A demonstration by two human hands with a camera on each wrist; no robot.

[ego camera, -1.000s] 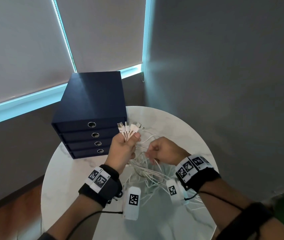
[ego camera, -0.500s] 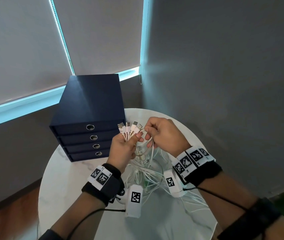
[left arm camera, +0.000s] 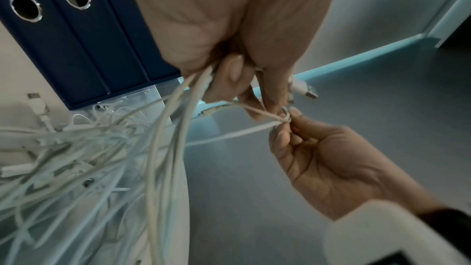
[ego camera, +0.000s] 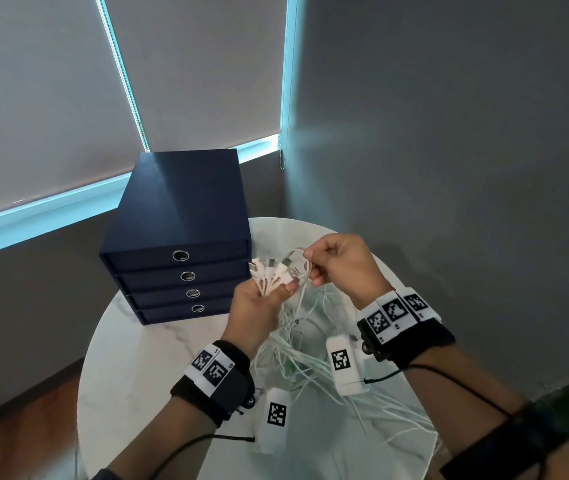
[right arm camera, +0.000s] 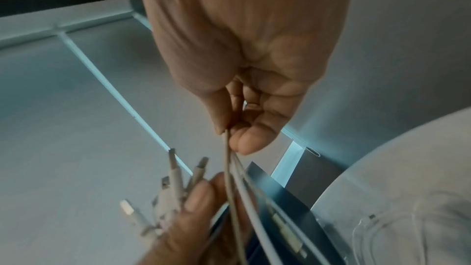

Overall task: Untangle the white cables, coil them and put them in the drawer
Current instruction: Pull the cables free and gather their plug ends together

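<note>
A tangle of white cables (ego camera: pixel 296 344) lies on the round white table (ego camera: pixel 144 368) and trails up into both hands. My left hand (ego camera: pixel 262 299) grips a bunch of cable ends, their plugs (ego camera: pixel 272 270) fanning out above the fist. My right hand (ego camera: pixel 331 261) is raised just right of it and pinches a loop of one white cable (left arm camera: pixel 282 118) between thumb and fingers. In the right wrist view that cable (right arm camera: pixel 229 168) runs down past the left thumb (right arm camera: pixel 198 196). The navy drawer unit (ego camera: pixel 179 233) stands at the table's back left with all drawers shut.
A grey wall is close on the right and window blinds (ego camera: pixel 189 81) hang behind the drawer unit. Loose cable strands spill toward the table's right front edge (ego camera: pixel 407 431). White tagged wrist modules (ego camera: pixel 276 417) hang over the table below both wrists.
My right hand rose from the cable pile up beside the left hand's plugs and pinched a cable loop there. The left hand kept its grip on the bundle and barely moved.
</note>
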